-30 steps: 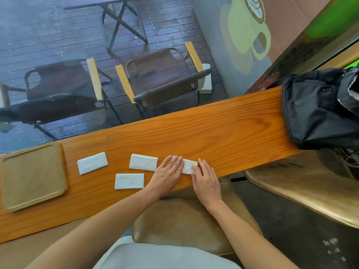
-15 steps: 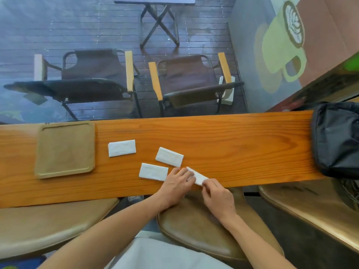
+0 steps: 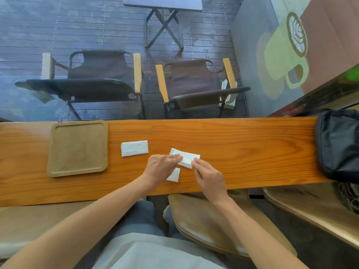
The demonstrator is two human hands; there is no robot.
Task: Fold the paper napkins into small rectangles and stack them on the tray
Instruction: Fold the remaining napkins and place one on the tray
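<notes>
**Folded napkin lifted onto another: stacking begins off the tray**

Along the wooden counter (image 3: 242,152): tray (image 3: 58,171) at far left, bare of napkins. Beside it, one folded napkin (image 3: 134,148), lying apart. Nearer centre, a moment ago flat under pressing palms, now raised: newest napkin (image 3: 187,159), pinched between left hand (image 3: 162,167) and right hand (image 3: 208,176), seemingly set over another. Below, a third napkin (image 3: 173,175), half hidden. Likely gathering before transfer.

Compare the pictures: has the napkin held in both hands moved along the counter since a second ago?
Yes. The held napkin now lies over the middle napkin, farther from the counter's near edge and toward the tray; earlier it sat right of it.
</notes>
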